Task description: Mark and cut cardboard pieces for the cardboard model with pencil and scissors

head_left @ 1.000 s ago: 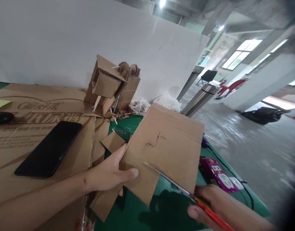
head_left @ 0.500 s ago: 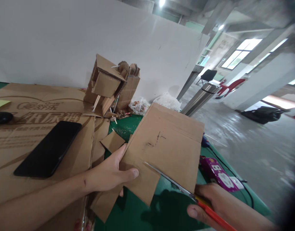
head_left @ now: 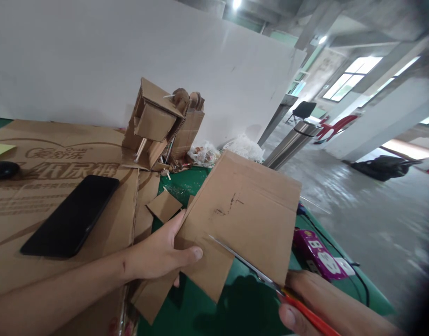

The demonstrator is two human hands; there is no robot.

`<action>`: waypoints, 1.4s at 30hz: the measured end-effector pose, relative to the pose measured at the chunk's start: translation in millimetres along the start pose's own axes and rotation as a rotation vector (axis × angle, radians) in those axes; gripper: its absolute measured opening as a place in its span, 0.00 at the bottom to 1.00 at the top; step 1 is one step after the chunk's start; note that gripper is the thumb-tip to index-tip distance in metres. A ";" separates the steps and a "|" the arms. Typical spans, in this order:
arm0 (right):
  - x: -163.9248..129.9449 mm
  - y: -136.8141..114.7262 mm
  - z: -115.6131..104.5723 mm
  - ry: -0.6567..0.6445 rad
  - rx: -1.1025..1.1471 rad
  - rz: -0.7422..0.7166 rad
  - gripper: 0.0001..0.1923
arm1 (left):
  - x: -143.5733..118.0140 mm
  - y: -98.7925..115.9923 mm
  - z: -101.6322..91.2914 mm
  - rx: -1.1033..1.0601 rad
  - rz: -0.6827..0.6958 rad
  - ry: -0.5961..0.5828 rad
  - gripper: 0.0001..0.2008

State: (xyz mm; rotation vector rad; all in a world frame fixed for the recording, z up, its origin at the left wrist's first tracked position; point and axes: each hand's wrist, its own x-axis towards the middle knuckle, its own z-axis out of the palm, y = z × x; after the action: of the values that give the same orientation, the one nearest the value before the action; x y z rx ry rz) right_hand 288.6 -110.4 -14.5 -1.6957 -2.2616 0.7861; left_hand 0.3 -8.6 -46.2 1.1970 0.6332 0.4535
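Observation:
My left hand [head_left: 172,249] grips the lower left edge of a brown cardboard sheet [head_left: 249,214], thumb on top and fingers underneath. Dark pen marks show on the sheet. In my right hand [head_left: 315,294] is a pair of scissors [head_left: 294,301] with red-orange handles. Its blades lie in a cut across the lower part of the sheet, pointing toward my left thumb. Below the blades, a flap of the sheet hangs over the green table. Smaller cardboard pieces [head_left: 164,206] lie beside and beneath my left hand.
A built cardboard structure [head_left: 158,126] stands at the back. On the left, a black phone [head_left: 71,217] and a black mouse [head_left: 3,171] rest on a large printed cardboard sheet [head_left: 22,196]. A purple package [head_left: 319,256] and a cable lie at the right table edge.
The scissor blades have closed further along the cut. My right hand has shifted slightly right and down, and the sheet's right side has moved a little to the right. My left hand keeps its hold.

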 end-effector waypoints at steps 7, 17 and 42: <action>4.5 1.1 -2.2 -0.148 0.037 0.112 0.21 | 1.0 -0.9 -1.4 0.013 0.011 0.004 0.36; 1.9 10.3 7.7 -0.196 0.001 0.272 0.23 | -0.1 -0.7 -0.9 0.020 0.008 -0.002 0.36; 15.5 14.2 1.0 -0.320 0.082 0.422 0.20 | 2.0 0.0 0.7 -0.025 0.007 -0.009 0.38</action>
State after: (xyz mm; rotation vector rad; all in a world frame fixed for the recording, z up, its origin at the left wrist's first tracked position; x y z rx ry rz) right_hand 295.0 -93.4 -25.1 -2.1723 -2.0345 1.3030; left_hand 2.2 -7.9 -46.5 1.1769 0.6142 0.4608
